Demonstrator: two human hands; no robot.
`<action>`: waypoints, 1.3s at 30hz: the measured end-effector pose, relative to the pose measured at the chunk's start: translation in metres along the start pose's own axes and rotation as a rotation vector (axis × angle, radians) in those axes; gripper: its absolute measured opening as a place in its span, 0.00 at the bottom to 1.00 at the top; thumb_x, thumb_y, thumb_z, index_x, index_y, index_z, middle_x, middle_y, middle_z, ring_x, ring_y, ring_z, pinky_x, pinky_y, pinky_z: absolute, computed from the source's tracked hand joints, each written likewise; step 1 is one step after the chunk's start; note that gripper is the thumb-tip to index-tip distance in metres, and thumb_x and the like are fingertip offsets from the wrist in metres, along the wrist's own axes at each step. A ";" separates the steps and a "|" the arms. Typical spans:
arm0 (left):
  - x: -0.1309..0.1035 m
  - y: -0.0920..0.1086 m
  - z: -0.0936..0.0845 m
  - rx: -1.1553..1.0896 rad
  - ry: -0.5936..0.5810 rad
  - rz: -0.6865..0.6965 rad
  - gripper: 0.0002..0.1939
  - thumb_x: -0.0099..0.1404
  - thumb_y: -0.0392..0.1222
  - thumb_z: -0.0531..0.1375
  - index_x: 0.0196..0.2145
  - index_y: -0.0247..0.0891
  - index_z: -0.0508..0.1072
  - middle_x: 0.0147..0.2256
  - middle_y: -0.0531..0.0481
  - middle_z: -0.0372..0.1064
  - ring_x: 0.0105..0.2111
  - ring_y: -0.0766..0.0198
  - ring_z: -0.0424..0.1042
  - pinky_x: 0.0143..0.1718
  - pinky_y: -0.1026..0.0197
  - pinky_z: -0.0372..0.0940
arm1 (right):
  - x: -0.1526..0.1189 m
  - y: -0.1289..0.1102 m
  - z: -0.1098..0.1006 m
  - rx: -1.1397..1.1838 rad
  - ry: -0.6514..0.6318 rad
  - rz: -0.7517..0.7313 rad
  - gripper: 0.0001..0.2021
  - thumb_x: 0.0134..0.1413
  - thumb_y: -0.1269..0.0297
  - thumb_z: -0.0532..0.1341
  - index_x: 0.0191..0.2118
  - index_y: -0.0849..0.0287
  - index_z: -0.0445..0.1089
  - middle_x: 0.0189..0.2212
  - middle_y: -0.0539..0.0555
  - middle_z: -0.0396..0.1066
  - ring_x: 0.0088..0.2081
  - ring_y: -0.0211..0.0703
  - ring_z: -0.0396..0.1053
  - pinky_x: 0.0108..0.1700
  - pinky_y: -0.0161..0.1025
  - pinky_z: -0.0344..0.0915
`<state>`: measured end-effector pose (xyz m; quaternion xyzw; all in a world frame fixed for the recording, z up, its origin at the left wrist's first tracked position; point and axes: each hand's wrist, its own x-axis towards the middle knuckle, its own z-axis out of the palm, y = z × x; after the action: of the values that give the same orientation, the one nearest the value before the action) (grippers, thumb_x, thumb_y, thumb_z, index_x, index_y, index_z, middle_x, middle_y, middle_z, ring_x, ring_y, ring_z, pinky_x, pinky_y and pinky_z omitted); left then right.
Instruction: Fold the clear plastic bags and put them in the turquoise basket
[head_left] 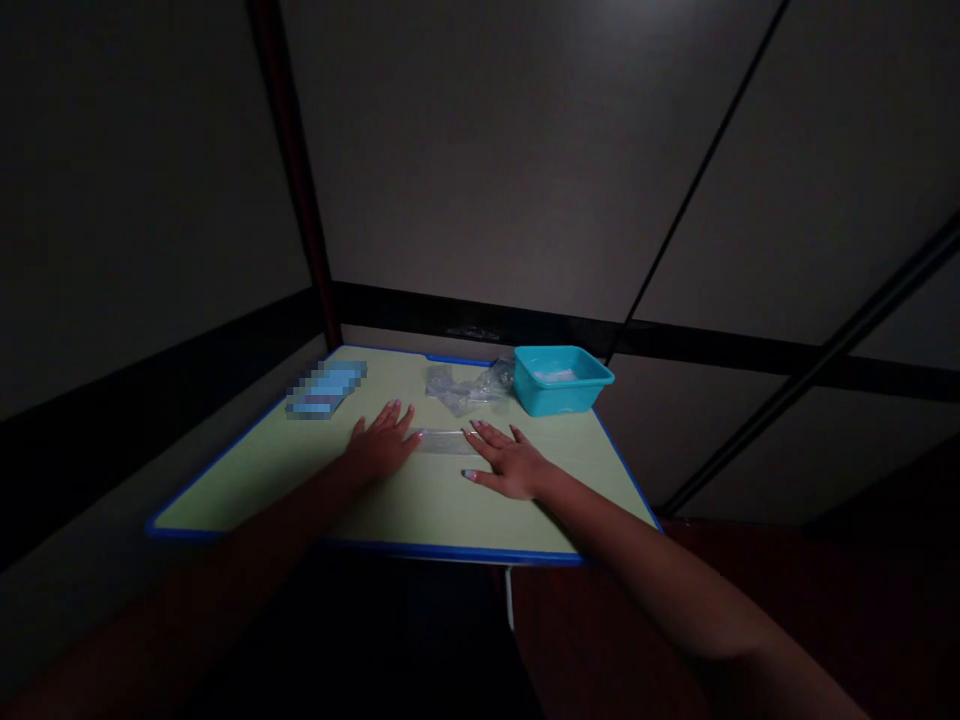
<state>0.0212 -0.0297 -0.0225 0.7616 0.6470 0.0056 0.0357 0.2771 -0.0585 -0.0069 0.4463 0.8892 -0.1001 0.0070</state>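
A flat strip of clear plastic (448,442), perhaps a folded bag, lies on the pale green table (442,510) between my two hands. On its left end rests my left hand (381,446), palm down with the fingers spread. My right hand (511,464) lies over the right end, its fingers stretched out and the thumb apart. Neither hand grips anything. Just beyond them sits a crumpled heap of clear plastic (466,388).
A turquoise plastic basket (564,398) with something whitish inside stands at the table's far right corner. A blue, pixelated flat item (327,390) lies at the left edge. The table has a blue rim, and a wall panel (480,200) rises behind it.
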 end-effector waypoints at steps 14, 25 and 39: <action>-0.013 0.000 -0.004 0.121 0.185 0.052 0.31 0.69 0.50 0.47 0.64 0.28 0.55 0.67 0.32 0.42 0.67 0.45 0.42 0.61 0.35 0.44 | -0.012 0.011 -0.006 0.135 -0.063 -0.033 0.32 0.65 0.44 0.41 0.70 0.53 0.39 0.69 0.59 0.31 0.69 0.52 0.31 0.62 0.67 0.22; 0.029 0.016 -0.018 0.021 0.320 0.430 0.13 0.69 0.42 0.48 0.31 0.37 0.69 0.31 0.45 0.70 0.33 0.57 0.69 0.34 0.58 0.60 | 0.037 0.002 -0.013 0.102 0.422 0.359 0.12 0.57 0.59 0.60 0.41 0.62 0.67 0.37 0.60 0.71 0.42 0.49 0.65 0.42 0.40 0.59; 0.022 0.004 -0.014 -0.428 0.175 0.525 0.09 0.66 0.43 0.47 0.35 0.38 0.64 0.29 0.52 0.65 0.27 0.62 0.65 0.29 0.62 0.57 | 0.031 0.033 -0.001 0.298 0.462 0.192 0.03 0.59 0.67 0.56 0.38 0.60 0.65 0.32 0.54 0.69 0.36 0.43 0.63 0.39 0.38 0.57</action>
<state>0.0284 -0.0078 -0.0094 0.8740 0.4138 0.2153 0.1364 0.2849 -0.0148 -0.0149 0.5357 0.7963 -0.1243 -0.2520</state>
